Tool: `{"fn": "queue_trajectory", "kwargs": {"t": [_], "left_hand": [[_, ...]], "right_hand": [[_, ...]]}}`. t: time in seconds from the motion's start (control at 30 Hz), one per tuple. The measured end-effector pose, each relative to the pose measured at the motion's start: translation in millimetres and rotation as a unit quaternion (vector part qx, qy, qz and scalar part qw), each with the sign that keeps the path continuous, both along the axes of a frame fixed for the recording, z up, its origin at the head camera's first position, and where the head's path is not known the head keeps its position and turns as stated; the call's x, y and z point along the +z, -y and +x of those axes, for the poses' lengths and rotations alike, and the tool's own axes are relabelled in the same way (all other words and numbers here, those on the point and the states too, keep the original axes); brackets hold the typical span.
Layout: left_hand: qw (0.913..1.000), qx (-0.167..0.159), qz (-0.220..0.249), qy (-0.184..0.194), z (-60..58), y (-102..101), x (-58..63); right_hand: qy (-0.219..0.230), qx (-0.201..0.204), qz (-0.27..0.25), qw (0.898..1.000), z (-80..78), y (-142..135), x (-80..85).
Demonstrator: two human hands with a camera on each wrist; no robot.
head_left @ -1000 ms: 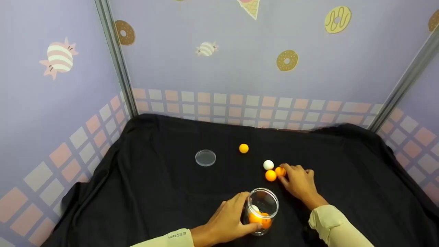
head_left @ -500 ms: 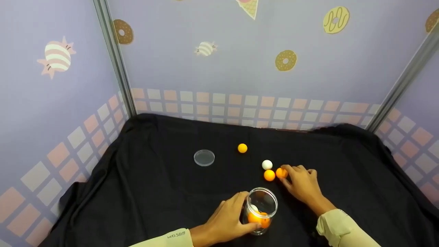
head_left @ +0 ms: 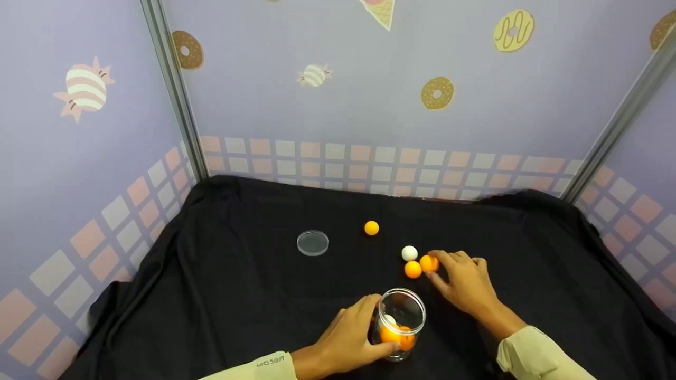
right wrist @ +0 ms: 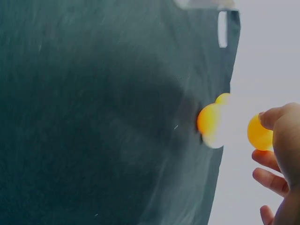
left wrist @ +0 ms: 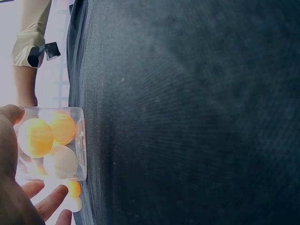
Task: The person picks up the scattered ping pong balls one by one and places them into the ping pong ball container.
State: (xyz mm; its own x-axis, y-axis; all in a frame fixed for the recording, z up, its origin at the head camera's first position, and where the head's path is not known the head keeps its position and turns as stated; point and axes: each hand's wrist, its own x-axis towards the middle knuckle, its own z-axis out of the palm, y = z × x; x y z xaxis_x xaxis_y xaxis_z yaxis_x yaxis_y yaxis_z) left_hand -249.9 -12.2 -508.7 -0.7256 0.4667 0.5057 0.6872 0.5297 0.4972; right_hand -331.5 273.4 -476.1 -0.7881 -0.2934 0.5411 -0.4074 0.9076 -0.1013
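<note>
My left hand (head_left: 346, 335) grips the side of a clear open-topped jar (head_left: 400, 358), which stands upright on the black cloth. Inside the jar lie a white ping-pong ball (left wrist: 61, 162) and orange ones (left wrist: 36, 138). Thumb and fingertips of my right hand (head_left: 466, 282) pinch an orange ping-pong ball (head_left: 429, 263); in the right wrist view that ball (right wrist: 260, 133) appears raised off the cloth. Just left of it, another orange ball (head_left: 413, 269) and a white ball (head_left: 409, 253) rest close together on the cloth.
A lone orange ball (head_left: 372, 228) sits farther back. To its left lies a flat clear round lid (head_left: 312, 243). Black cloth (head_left: 253, 295) covers the table, wrinkled at the left. Patterned panels (head_left: 317, 116) enclose the back and sides.
My right fingers have taken hold of the orange ball, shifted it slightly and raised it a little. The left hand and jar hold the same place; the head view drifts slightly.
</note>
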Motion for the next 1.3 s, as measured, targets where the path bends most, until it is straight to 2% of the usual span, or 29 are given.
{"fn": "queue_trajectory", "kwargs": {"t": [0.17, 0.5, 0.7, 1.0, 1.3], "left_hand": [[1.0000, -0.002, -0.003, 0.009, 0.5, 1, 0.4], [0.9999, -0.007, 0.003, 0.010, -1.1, 1, 0.6], [0.9999, -0.009, 0.003, -0.003, -2.0, 0, -0.3], [0.9994, -0.025, 0.011, -0.020, -2.7, 2, -0.6], [0.9995, -0.027, 0.009, -0.010, -2.7, 2, -0.3]], "right_hand": [[-0.012, 0.019, -0.020, 1.000, 12.6, 7, 11.1], [-0.054, 0.061, -0.001, 0.997, 46.9, 23, 37.5], [-0.071, 0.093, -0.004, 0.993, 66.3, 30, 50.8], [-0.081, 0.125, -0.003, 0.989, 85.4, 37, 47.0], [-0.082, 0.137, -0.009, 0.987, 88.7, 40, 45.5]]}}
